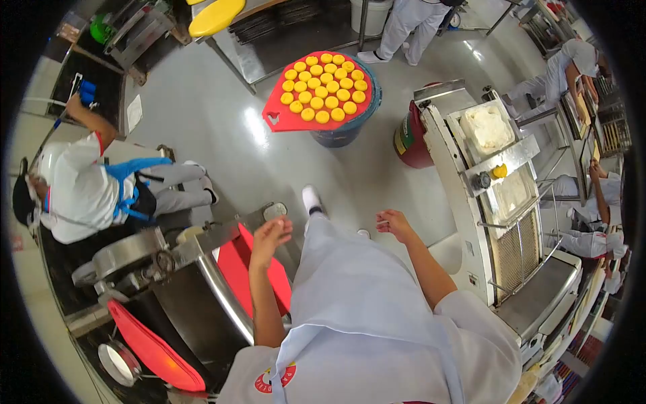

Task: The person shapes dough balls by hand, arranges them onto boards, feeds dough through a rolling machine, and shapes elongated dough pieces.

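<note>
My left hand (271, 236) is raised in mid-air with loosely bent fingers and nothing in it. Beside and below it, a red board (235, 259) leans against a steel machine (202, 296). My right hand (393, 224) hangs on the other side of my apron (363, 269), fingers slightly curled and apart, also holding nothing. Ahead of me, a red paddle-shaped board (286, 122) lies on top of a blue bin (340, 137). Many yellow round dough pieces (326, 91) are spread over it, apart from both hands.
A white machine (464, 202) with a tray of pale dough or flour (488, 128) stands to my right, next to a dark red bin (414, 145). At left a co-worker (87, 182) reaches up. Other people work at the back and far right. A yellow board (215, 17) sits on a back table.
</note>
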A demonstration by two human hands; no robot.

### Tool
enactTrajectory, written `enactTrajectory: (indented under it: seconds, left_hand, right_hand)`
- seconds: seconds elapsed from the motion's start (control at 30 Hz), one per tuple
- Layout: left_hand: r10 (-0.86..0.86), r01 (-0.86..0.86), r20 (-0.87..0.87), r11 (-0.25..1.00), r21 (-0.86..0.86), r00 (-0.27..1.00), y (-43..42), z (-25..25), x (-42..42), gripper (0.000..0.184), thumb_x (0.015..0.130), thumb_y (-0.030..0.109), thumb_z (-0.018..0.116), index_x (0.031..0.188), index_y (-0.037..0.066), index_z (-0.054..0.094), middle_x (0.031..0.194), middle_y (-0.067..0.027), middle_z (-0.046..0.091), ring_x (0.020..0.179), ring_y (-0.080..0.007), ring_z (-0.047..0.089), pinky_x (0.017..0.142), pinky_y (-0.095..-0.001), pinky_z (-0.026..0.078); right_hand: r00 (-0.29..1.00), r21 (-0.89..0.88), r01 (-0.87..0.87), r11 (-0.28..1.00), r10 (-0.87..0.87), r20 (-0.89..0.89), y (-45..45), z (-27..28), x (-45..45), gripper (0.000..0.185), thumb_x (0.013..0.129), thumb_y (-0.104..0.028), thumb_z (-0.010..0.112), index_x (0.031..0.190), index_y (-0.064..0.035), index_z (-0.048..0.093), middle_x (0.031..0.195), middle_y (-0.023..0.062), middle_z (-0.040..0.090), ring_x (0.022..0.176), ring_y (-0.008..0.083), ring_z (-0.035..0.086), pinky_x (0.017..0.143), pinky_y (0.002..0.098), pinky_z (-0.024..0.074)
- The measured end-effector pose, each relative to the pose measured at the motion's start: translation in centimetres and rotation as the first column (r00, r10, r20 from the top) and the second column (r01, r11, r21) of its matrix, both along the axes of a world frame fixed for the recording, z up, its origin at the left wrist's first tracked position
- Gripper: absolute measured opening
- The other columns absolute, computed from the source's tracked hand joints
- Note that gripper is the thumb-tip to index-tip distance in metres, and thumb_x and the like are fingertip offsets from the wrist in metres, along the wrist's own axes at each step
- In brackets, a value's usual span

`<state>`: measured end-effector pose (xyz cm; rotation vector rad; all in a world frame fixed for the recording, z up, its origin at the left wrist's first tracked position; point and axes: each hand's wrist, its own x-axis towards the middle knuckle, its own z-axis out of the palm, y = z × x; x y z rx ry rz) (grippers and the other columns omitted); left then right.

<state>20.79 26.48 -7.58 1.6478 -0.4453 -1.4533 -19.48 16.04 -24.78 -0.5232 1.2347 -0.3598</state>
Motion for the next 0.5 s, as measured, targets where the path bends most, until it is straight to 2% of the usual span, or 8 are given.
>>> enactTrajectory:
  seconds: [0.03, 0.1, 0.17, 0.23, 0.3, 0.37, 0.43, 0.5]
  left_hand:
    - [0.013, -0.013, -0.010, 1.000, 0.006, 1.000, -3.1, -2.5, 1.6, 0.046, 0.099, 0.032, 0.064, 0.132, 0.000, 0.061, 0.120, -0.0127, 0.068, 0.108, -0.0220, 0.066, 0.089, -0.0358, 0.055]
    - [0.060, -0.059, 0.305, 0.998, -0.014, 0.950, -9.5, -8.5, 5.9, 0.044, 0.099, 0.033, 0.064, 0.128, -0.001, 0.063, 0.113, -0.0103, 0.069, 0.104, -0.0201, 0.065, 0.085, -0.0347, 0.055]
    - [0.208, -0.197, 0.277, 0.978, -0.067, 0.938, -16.8, -14.2, 10.5, 0.041, 0.100, 0.032, 0.063, 0.125, -0.001, 0.063, 0.104, -0.0067, 0.067, 0.094, -0.0169, 0.063, 0.081, -0.0334, 0.055]
    - [0.282, -0.276, 0.299, 0.959, -0.063, 0.912, -24.4, -20.0, 14.6, 0.043, 0.100, 0.036, 0.062, 0.121, -0.001, 0.063, 0.100, -0.0055, 0.066, 0.089, -0.0155, 0.061, 0.079, -0.0328, 0.054]
    - [0.345, -0.355, 0.279, 0.935, -0.013, 0.897, -31.2, -26.9, 18.3, 0.046, 0.100, 0.040, 0.062, 0.118, -0.001, 0.062, 0.097, -0.0051, 0.065, 0.084, -0.0147, 0.059, 0.076, -0.0320, 0.054]
    - [0.399, -0.423, 0.224, 0.903, 0.075, 0.889, -36.8, -33.1, 21.1, 0.050, 0.099, 0.045, 0.061, 0.115, -0.002, 0.062, 0.095, -0.0055, 0.065, 0.079, -0.0145, 0.058, 0.071, -0.0310, 0.054]
    - [0.323, -0.379, 0.276, 0.907, 0.182, 0.905, -41.1, -34.8, 20.8, 0.053, 0.098, 0.050, 0.059, 0.110, -0.001, 0.062, 0.092, -0.0059, 0.064, 0.073, -0.0152, 0.058, 0.066, -0.0308, 0.054]
    - [0.297, -0.379, 0.326, 0.898, 0.224, 0.898, -43.1, -35.4, 20.0, 0.055, 0.098, 0.053, 0.058, 0.107, -0.001, 0.062, 0.087, -0.0058, 0.063, 0.068, -0.0155, 0.058, 0.061, -0.0306, 0.053]
  right_hand:
    - [0.999, -0.058, -0.038, 0.998, 0.035, -0.039, -2.7, -0.7, 1.4, 0.027, 0.101, -0.024, 0.058, 0.115, -0.0015, 0.063, 0.100, 0.0088, 0.065, 0.085, 0.0211, 0.067, 0.076, 0.0352, 0.0577]
    - [0.988, -0.156, -0.095, 0.983, 0.074, -0.134, -8.5, -2.6, 3.9, 0.027, 0.101, -0.024, 0.057, 0.114, -0.0007, 0.063, 0.100, 0.0085, 0.066, 0.084, 0.0194, 0.067, 0.074, 0.0342, 0.0577]
    - [0.983, -0.351, -0.120, 0.929, 0.062, -0.173, -15.8, -6.1, 5.1, 0.027, 0.102, -0.024, 0.057, 0.112, -0.0003, 0.064, 0.099, 0.0079, 0.067, 0.081, 0.0184, 0.067, 0.072, 0.0337, 0.0573]
    - [0.944, -0.469, -0.114, 0.876, -0.052, -0.326, -24.6, -6.8, 7.1, 0.025, 0.099, -0.023, 0.059, 0.106, -0.0004, 0.068, 0.091, 0.0081, 0.070, 0.077, 0.0168, 0.068, 0.070, 0.0332, 0.0558]
    - [0.778, -0.482, -0.296, 0.825, -0.085, -0.623, -34.1, -2.6, 9.8, 0.023, 0.095, -0.021, 0.062, 0.102, -0.0012, 0.070, 0.085, 0.0098, 0.072, 0.075, 0.0153, 0.068, 0.069, 0.0337, 0.0545]
    - [0.667, -0.620, -0.439, 0.650, -0.227, -0.710, -43.1, -6.9, 10.4, 0.023, 0.094, -0.020, 0.060, 0.104, -0.0014, 0.069, 0.082, 0.0171, 0.071, 0.072, 0.0318, 0.069, 0.070, 0.0431, 0.0537]
    - [0.513, -0.560, -0.585, 0.587, -0.267, -0.816, -51.1, -10.2, 11.3, 0.027, 0.095, -0.022, 0.056, 0.109, -0.0036, 0.070, 0.096, 0.0194, 0.073, 0.090, 0.0350, 0.071, 0.080, 0.0436, 0.0540]
    - [0.542, -0.597, -0.570, 0.565, -0.287, -0.790, -57.4, -15.0, 11.4, 0.031, 0.097, -0.024, 0.053, 0.113, -0.0042, 0.069, 0.106, 0.0238, 0.070, 0.101, 0.0417, 0.067, 0.087, 0.0467, 0.0520]
